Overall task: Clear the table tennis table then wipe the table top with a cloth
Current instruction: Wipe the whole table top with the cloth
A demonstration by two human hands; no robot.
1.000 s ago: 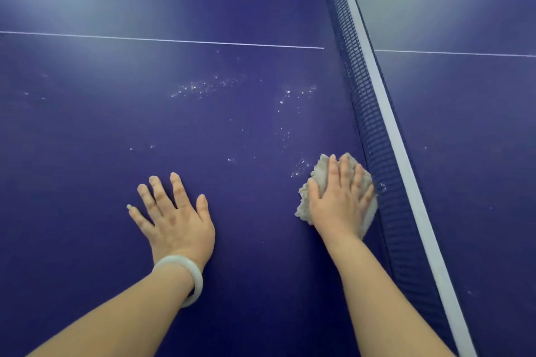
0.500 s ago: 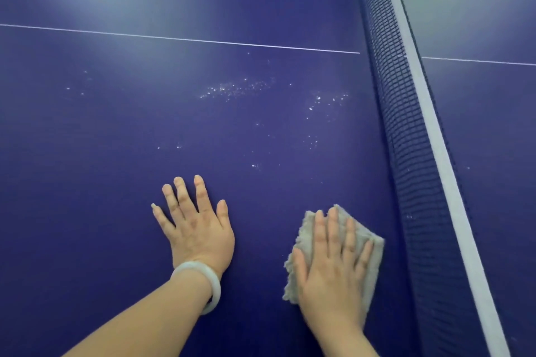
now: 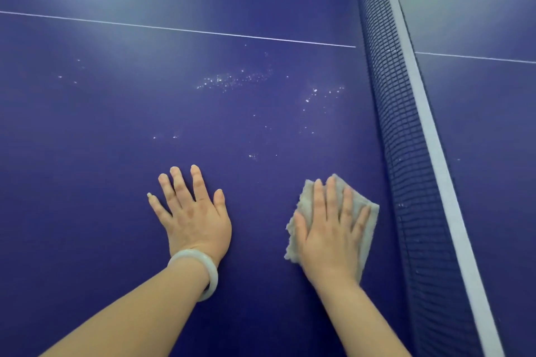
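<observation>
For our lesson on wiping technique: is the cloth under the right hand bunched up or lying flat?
Flat. The cloth lies thin on the table top under the right hand, fingers straight. Folded layers: cannot tell.

Blue table top (image 3: pixel 116 171) with cloth (image 3: pixel 307 197), white specks (image 3: pixel 232 80)

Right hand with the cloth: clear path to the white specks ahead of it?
Probably yes. Only bare table top lies between the right hand, flat on the cloth, and the specks; the net stands to its right.
</observation>
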